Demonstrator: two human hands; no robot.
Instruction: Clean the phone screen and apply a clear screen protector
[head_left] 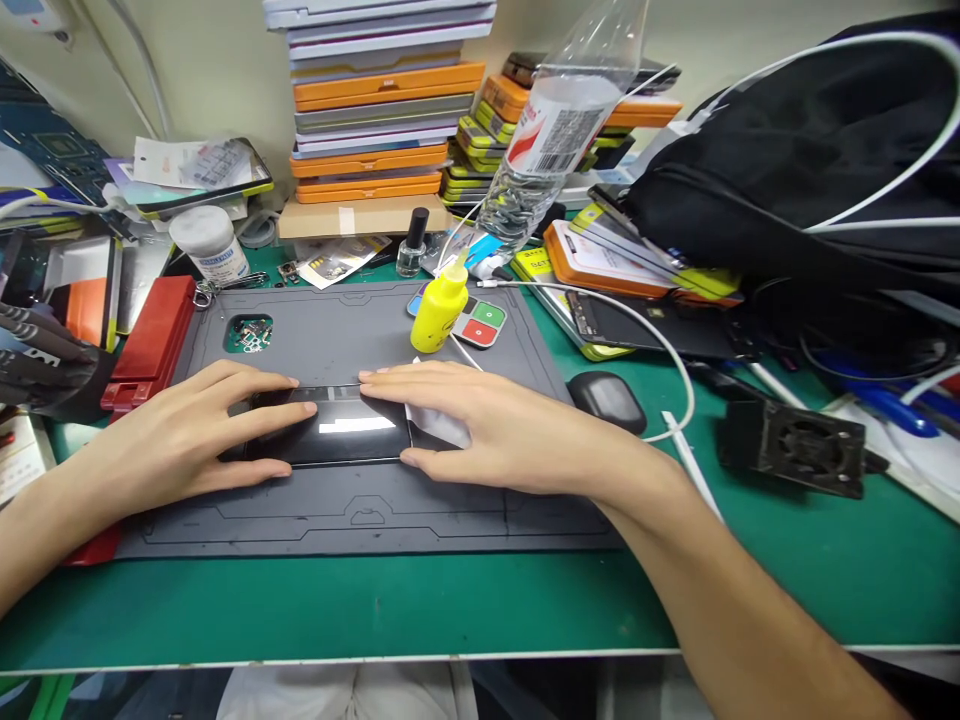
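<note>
A black smartphone (352,445) lies sideways with its glossy screen up, light reflecting off it, on a grey work mat (465,525). My left hand (202,430) grips its left end, thumb at the near edge, one finger on the glass and others toward the far edge. The right end is between the thumb and fingers of my right hand (495,425). Under that palm shows something white (442,425), partly hidden, with a dark piece beside it. A yellow squeeze bottle (441,305) with a pointed nozzle stands just beyond the phone.
A red case (156,335) borders the mat's left. Behind stand a white jar (210,245), a small black-capped bottle (412,245), a tilted water bottle (544,150) and stacked boxes (375,120). To the right are a black rounded case (607,400), a white cable (675,350) and a small fan (799,445).
</note>
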